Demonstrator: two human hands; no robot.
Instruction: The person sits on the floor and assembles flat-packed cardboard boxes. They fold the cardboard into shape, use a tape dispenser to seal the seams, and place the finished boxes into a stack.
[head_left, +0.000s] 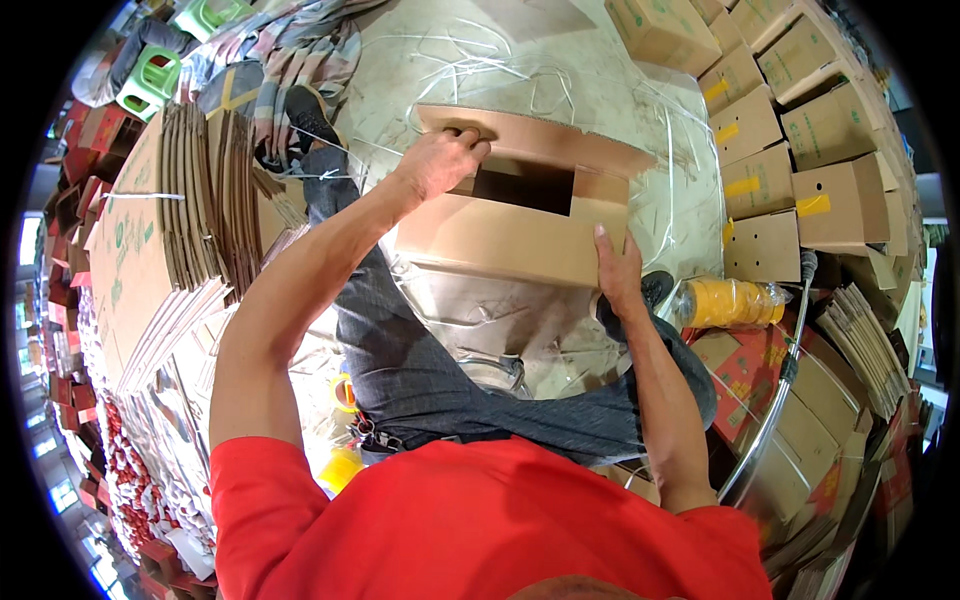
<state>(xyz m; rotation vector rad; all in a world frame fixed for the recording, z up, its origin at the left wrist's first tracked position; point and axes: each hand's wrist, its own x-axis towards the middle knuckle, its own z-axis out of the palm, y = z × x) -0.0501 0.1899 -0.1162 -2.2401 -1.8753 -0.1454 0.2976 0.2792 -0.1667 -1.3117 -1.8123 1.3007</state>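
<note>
Head view: the cardboard box (500, 238) is before me, its long axis left to right, dipping slightly rightward, open top up. My left hand (445, 163) curls around its raised far flap (560, 140); my right hand (619, 270) clasps its right end, the box between them. White straps (465, 68) litter the pale floor (610, 85); cartons (830, 125) stand stacked at right.

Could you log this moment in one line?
Left hand: on far flap | right hand: on box, right end | box: top partly open | yellow rolls: farther right

Red tee (480, 510) – dk jeans (395, 345)
</note>
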